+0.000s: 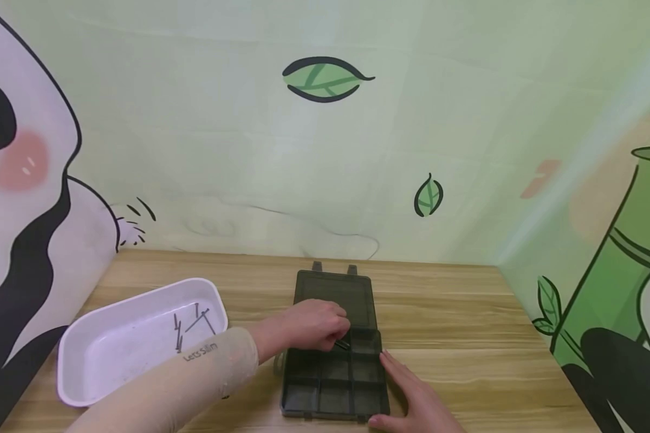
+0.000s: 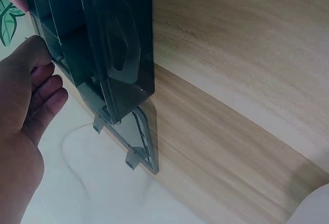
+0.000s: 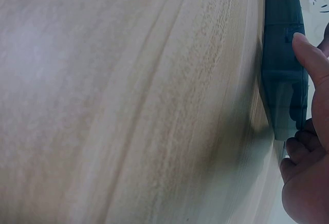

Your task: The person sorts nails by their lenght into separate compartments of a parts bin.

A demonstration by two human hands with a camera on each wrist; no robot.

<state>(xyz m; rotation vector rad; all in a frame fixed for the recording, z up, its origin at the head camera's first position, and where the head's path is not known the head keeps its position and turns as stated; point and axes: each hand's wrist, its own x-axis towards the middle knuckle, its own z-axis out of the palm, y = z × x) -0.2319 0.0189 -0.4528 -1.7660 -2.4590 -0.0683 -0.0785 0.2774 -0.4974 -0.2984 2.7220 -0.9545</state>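
A dark, see-through compartment box (image 1: 334,398) lies on the table with its lid (image 1: 333,294) laid back on the far side. My left hand (image 1: 316,325) reaches in from the left, fingers curled low over the compartments (image 2: 67,23). Dark thin metal pieces (image 1: 342,344) show just under its fingertips; whether the fingers pinch one, I cannot tell. My right hand (image 1: 419,403) holds the box's near right corner, its thumb (image 3: 306,49) against the front wall and its fingers along the right side.
To the left stands a white tray (image 1: 67,361) with several dark thin pieces, like nails or screws (image 1: 179,334), in it; the left sleeve (image 1: 195,376) crosses its near side. Behind the wooden table (image 1: 444,300) hangs a printed cloth (image 1: 222,150).
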